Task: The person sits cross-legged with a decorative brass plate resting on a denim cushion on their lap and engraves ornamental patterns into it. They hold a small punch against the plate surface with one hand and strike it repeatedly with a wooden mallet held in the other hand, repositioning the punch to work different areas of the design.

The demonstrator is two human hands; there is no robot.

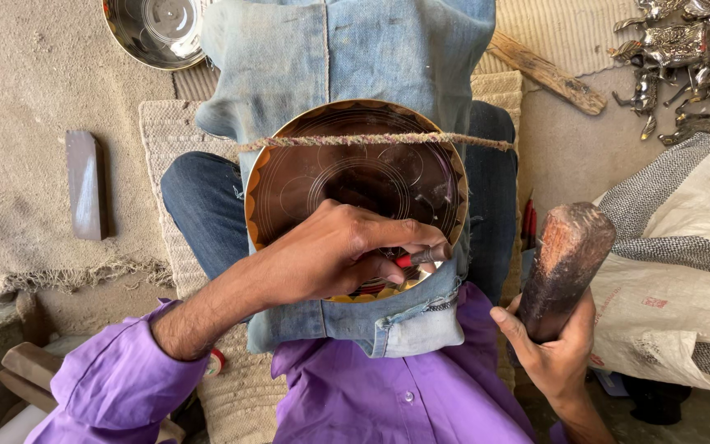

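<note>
Round brass plate [347, 177], polished, with a scalloped golden rim band, lying face-up on a folded piece of denim cloth [330, 57] across the seated person's lap and held down by a twisted cord [371, 141] stretched over its upper part. Surface state: several fine concentric circles and small round outlines already scribed over the central field; cut, coloured-looking pattern visible only along the lower rim beneath the hand, so by appearance the engraving is at an early stage, with most of the marked field left uncut. Left hand [330, 255]: closed around a slim chisel with a red grip [421, 257], tip set at the plate's lower right edge. Right hand [556, 349]: clenched about the shaft of a thick wooden mallet [564, 271], raised clear of the plate, to its right. Surroundings: second shiny metal bowl [158, 29] at top left; dark rectangular block [86, 185] on the burlap matting at left; wooden stick [548, 74] at upper right; heap of silver-coloured cast metal figures [684, 66] in the far right corner; woven sack [684, 263] just beside the mallet.
</note>
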